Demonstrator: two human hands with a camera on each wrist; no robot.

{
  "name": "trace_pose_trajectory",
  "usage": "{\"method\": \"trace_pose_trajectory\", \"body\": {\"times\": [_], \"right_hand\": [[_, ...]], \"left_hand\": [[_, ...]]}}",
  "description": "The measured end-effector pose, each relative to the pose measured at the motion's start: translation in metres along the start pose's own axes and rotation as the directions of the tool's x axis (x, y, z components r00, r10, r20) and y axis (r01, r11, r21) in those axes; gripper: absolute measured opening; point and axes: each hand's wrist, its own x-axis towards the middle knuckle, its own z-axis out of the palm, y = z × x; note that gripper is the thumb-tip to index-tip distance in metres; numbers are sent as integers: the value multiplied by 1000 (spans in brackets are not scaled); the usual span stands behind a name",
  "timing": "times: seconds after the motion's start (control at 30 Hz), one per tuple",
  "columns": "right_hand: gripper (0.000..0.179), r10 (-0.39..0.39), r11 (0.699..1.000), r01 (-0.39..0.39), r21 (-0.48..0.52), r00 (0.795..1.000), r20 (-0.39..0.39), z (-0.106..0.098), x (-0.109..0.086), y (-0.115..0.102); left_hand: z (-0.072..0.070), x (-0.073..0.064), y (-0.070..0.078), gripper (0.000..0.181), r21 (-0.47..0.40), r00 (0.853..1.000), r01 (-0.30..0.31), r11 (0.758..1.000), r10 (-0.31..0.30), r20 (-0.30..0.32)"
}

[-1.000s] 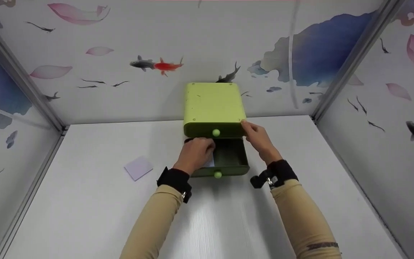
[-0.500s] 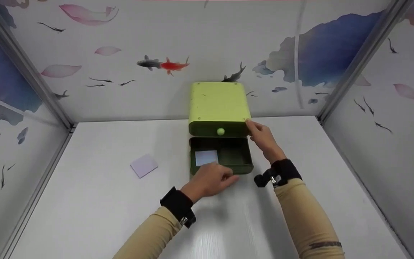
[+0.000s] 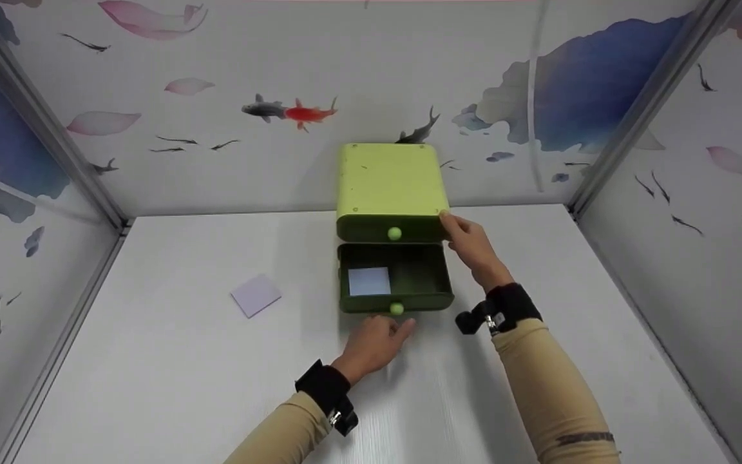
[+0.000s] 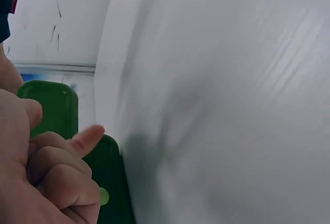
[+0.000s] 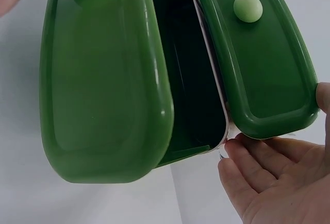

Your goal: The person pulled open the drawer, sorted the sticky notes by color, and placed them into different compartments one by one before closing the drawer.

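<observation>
A light-green drawer box point(image 3: 393, 179) stands against the back wall. Its lower drawer point(image 3: 355, 304) is pulled out, with a pale square pad of sticky notes point(image 3: 370, 281) lying in the left half. The upper drawer point(image 5: 260, 62) is pushed in. My right hand point(image 3: 472, 248) holds the box at its front right corner, thumb to one side and fingers against the other. Just before the lower drawer's front, below its round knob point(image 3: 397, 309), is my left hand point(image 3: 374, 345); it holds nothing, several fingers loosely bent and one digit stretched out.
Another square lilac pad of sticky notes point(image 3: 256, 296) lies on the white table point(image 3: 171, 361), left of the drawer box. Printed walls with fish and petals enclose the table at the back and both sides.
My left hand has come out of the lower drawer and moved down in front of it, leaving the pale pad inside. My right hand keeps its hold on the box corner.
</observation>
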Motion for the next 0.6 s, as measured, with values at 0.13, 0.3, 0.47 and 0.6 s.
{"method": "trace_pose_trajectory", "body": {"times": [0.13,0.3,0.47,0.6], "right_hand": [[72,4,1000,-4,-1,1000,2,0,1,-1],[71,23,1000,-23,-18,1000,0,2,0,-2],[69,29,999,-30,-13,1000,-4,2,0,-5],[69,32,999,-32,-14,999,2,4,-3,-10]], "left_hand": [[-2,4,-1,51,-86,997,40,995,-46,-67],[-6,8,1,51,-192,990,31,981,-56,-126],[-7,12,3,52,-212,985,32,977,-66,-159],[-9,15,3,51,-223,983,41,974,-79,-164]]}}
